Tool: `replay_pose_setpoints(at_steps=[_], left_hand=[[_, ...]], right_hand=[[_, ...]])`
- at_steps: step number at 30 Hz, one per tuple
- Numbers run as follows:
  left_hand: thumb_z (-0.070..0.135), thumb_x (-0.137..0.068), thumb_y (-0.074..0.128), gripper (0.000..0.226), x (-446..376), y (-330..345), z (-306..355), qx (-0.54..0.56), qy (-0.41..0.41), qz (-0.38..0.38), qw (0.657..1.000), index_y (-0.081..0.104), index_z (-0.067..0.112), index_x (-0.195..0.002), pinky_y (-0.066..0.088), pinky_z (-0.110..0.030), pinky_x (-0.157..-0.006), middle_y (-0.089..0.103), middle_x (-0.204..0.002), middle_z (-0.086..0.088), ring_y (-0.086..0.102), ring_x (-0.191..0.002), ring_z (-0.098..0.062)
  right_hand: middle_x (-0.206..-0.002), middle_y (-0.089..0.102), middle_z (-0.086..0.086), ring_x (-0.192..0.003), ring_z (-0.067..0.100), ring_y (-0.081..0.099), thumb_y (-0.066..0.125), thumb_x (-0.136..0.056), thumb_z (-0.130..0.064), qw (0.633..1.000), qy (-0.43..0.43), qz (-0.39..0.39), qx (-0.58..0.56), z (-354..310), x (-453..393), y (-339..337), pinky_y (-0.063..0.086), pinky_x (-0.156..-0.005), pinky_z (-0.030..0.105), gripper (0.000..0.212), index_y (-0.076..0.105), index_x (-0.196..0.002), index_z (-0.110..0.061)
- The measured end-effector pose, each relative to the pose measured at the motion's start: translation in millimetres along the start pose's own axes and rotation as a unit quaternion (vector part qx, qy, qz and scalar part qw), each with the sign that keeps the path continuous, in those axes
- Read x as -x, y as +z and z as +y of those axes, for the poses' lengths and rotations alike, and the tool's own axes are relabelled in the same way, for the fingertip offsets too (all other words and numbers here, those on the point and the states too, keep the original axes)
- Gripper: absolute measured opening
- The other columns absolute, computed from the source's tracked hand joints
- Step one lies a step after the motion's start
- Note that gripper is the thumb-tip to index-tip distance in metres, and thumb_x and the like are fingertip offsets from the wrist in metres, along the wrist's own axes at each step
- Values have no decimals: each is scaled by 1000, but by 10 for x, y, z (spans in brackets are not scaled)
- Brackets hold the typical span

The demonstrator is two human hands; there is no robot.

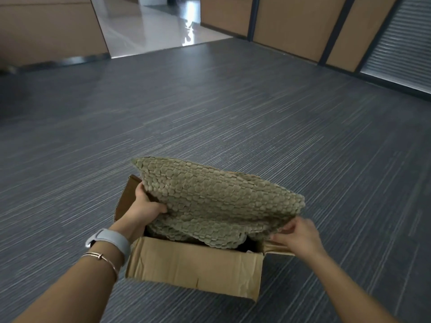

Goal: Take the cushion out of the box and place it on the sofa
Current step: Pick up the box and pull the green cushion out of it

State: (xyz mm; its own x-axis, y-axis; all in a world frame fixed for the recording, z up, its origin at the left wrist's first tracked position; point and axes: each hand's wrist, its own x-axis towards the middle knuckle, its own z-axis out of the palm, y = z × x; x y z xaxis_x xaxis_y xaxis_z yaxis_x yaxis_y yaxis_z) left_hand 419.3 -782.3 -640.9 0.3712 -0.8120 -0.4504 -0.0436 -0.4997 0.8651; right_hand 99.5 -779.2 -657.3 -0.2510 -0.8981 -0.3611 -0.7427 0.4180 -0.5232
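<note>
A beige-green knobbly cushion (217,197) sticks halfway out of an open brown cardboard box (193,266) on the carpet, tilted up toward the far left. My left hand (147,205) grips the cushion's left edge, fingers curled under it. My right hand (300,234) is at the box's right side, fingers pinching the right flap just below the cushion's lower right corner. The cushion's lower part is hidden inside the box. No sofa is in view.
Grey striped carpet (210,108) spreads all around the box. Brown panel walls (291,22) with dark frames run along the back and right. A doorway onto shiny pale floor (151,26) opens at the far centre. A slatted blind (401,40) is at the far right.
</note>
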Motion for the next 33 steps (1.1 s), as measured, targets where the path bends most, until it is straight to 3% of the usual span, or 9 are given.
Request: replay_pose_setpoints(at_steps=[4,7,13,15,19,22,24,28,33], left_hand=[[4,-75,71,88,-44,-47,-48,-18,-34,12,999,21,16,-146,43,-46,-100,48,-136,-15,49,-121,-36],[15,-76,73,72,-57,-41,-59,-32,-34,8,999,39,11,-139,43,-48,-101,55,-133,-16,54,-118,-34],[22,-84,64,53,15,-1,8,-15,4,46,999,47,8,-133,44,-39,-94,56,-127,-12,53,-118,-33],[24,-85,64,50,74,5,79,8,24,47,999,48,11,-131,43,-35,-88,56,-119,-7,54,-110,-28],[29,-85,63,47,184,-15,281,50,77,60,994,51,17,-130,42,-34,-88,56,-114,-2,54,-102,-21],[31,-85,63,40,262,-41,483,90,110,71,987,53,23,-123,43,-35,-94,57,-113,1,55,-108,-20],[31,-86,62,34,326,-42,631,113,138,74,981,53,26,-119,43,-31,-89,58,-111,3,55,-105,-17],[35,-87,59,45,445,-68,970,156,173,91,968,50,26,-130,42,-30,-92,55,-119,7,52,-110,-14],[37,-86,61,24,724,-270,1671,195,165,97,962,54,36,-109,46,-35,-96,60,-108,15,57,-105,-11]], right_hand=[[-153,18,11,-144,31,13,72,-62,-60,996,39,-28,77,-17,-21,119,17,-113,44,112,19,-149,-15],[-160,2,2,-147,22,-9,69,-65,-61,996,-16,-41,78,-56,-40,218,-6,-115,41,110,13,-151,-22],[-117,56,7,-120,28,46,65,-82,-12,982,-112,-8,-150,-254,19,199,34,-91,23,44,58,-124,-3],[-106,62,3,-101,22,55,64,-83,-14,965,-102,-20,-240,-313,40,130,42,-83,26,34,61,-117,-12],[-93,61,-16,-84,-3,54,64,-84,-18,911,-119,-18,-395,-448,56,18,44,-70,8,17,59,-96,-30],[-108,64,-15,-99,0,58,79,-54,-55,859,-126,-37,-494,-616,71,-60,44,-92,23,56,59,-102,-35],[-109,63,-20,-99,-1,60,79,-37,-65,828,-134,-38,-544,-744,68,-145,45,-91,23,78,56,-107,-40],[-120,53,-12,-108,7,52,51,-90,-37,803,-128,-33,-581,-1096,132,-443,43,-93,28,49,38,-137,-36],[-138,51,-7,-123,16,51,59,-70,-62,810,-120,-49,-572,-1589,373,-1017,41,-105,45,82,31,-143,-38]])
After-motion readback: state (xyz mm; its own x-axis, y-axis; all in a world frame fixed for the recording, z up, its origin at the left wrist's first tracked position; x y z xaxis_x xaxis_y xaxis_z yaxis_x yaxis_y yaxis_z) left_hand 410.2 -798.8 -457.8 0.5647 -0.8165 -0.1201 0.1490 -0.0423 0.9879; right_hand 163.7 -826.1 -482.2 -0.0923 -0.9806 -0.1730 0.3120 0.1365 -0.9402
